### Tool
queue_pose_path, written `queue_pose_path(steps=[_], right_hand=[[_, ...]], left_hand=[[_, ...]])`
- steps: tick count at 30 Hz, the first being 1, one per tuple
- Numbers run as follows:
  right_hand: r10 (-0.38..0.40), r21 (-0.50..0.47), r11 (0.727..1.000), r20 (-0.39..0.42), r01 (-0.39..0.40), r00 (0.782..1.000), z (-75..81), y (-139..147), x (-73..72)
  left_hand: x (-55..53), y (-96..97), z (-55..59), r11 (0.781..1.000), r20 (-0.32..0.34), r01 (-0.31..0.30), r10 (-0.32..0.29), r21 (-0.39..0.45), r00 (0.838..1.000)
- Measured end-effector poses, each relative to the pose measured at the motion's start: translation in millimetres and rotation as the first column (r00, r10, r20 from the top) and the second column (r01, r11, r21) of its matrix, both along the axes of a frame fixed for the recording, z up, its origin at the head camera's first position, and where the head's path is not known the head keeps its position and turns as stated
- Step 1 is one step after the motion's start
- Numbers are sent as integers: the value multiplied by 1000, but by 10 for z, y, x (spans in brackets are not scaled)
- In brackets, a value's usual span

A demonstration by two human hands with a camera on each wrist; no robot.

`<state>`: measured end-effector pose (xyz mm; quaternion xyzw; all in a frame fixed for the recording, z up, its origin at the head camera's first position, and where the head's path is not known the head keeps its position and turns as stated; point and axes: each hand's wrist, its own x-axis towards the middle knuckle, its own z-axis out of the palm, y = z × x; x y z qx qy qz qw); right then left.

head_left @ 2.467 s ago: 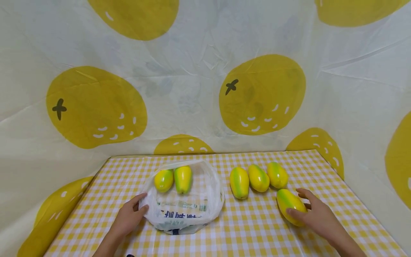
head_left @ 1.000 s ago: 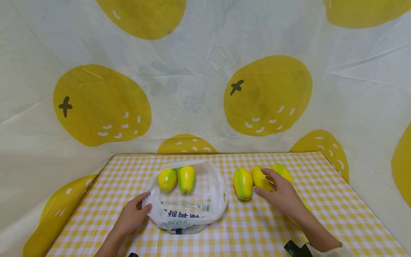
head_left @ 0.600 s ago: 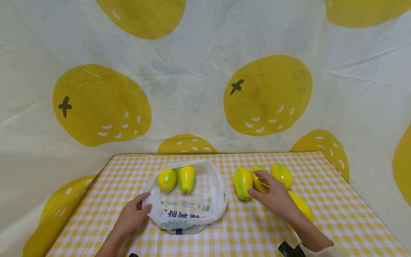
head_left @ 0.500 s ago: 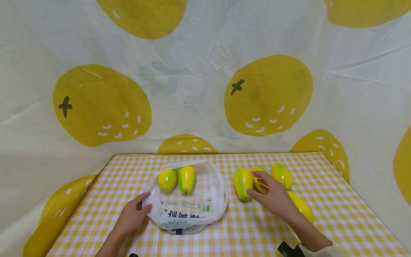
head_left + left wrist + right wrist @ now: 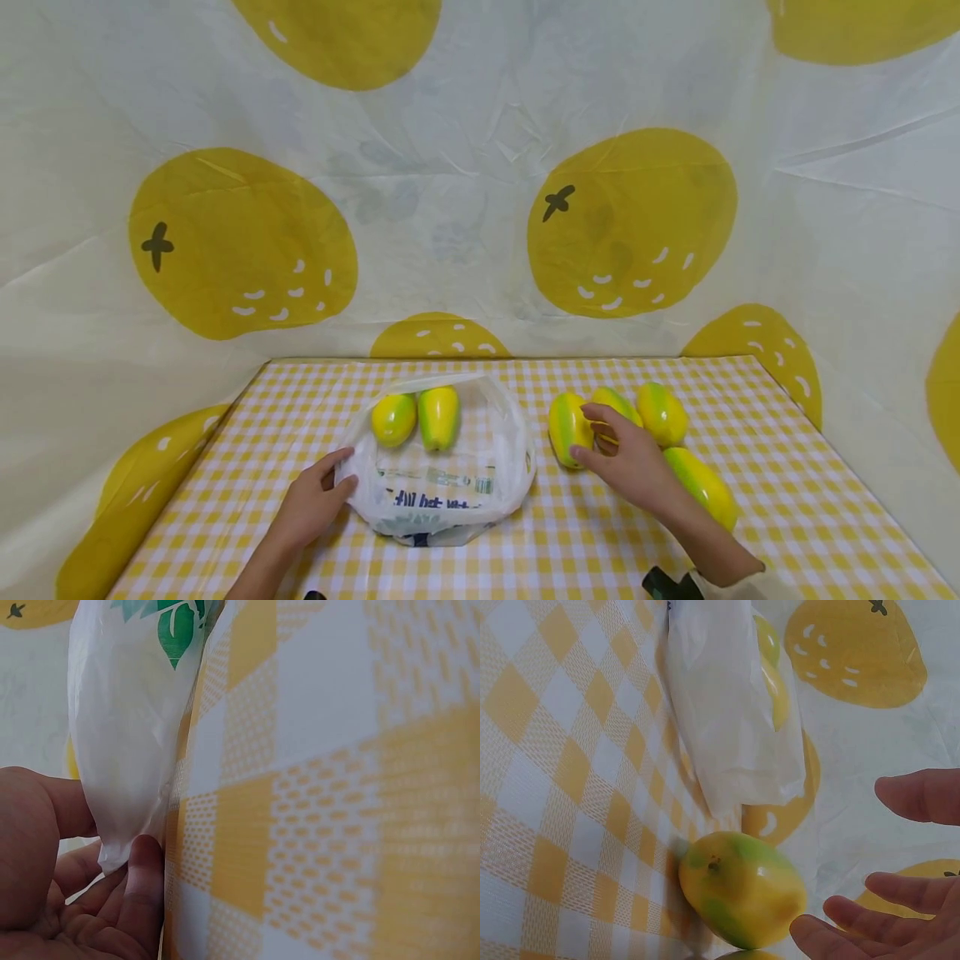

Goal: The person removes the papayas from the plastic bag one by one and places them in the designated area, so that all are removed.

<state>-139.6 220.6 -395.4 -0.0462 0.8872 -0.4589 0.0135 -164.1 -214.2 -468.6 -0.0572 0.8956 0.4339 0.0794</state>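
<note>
My left hand (image 5: 309, 508) pinches the left rim of a white plastic bag (image 5: 517, 475) between thumb and fingers; the left wrist view shows the film (image 5: 124, 780) gathered there. The bag lies with its mouth held wide, and inside rest two yellow-green papayas, a rounder one (image 5: 393, 419) and a longer one (image 5: 438, 417). My right hand (image 5: 626, 462) hovers beside the leftmost loose papaya (image 5: 566, 429), thumb and fingers spread. In the right wrist view its fingertips (image 5: 804, 930) are right at the edge of that papaya (image 5: 739, 889), and nothing lies in the grasp.
To the right, more papayas lie on the checked tablecloth (image 5: 555, 558): a partly covered one (image 5: 617, 402), one behind the right hand (image 5: 662, 414), and one beside the right forearm (image 5: 701, 483). A fruit-print curtain (image 5: 450, 250) rises behind the table.
My right hand has left the front right papaya, passed over the middle one and moved left to the leftmost. The left hand keeps its hold on the bag. The head view has shifted slightly.
</note>
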Motion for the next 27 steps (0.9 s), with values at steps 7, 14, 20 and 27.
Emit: queue_pose_path(steps=[7,14,20,27], right_hand=[[0,-12,1000,-10,0,1000,-13,-21,-8],[-7,-36,999,-1,7,1000,23,-94,-6],[-13,-28,1000,-9,13,1000,61,-132,-19],[-14,-45,999,-46,12,999,104,-257,-40]], left_hand=[[-16,7,14,1000,8,-8,8,-13,1000],[-23,13,-17,999,14,-17,17,-35,1000],[-18,19,-9,999,4,-15,15,-45,1000],[-24,16,1,999,1,-5,5,-38,1000]])
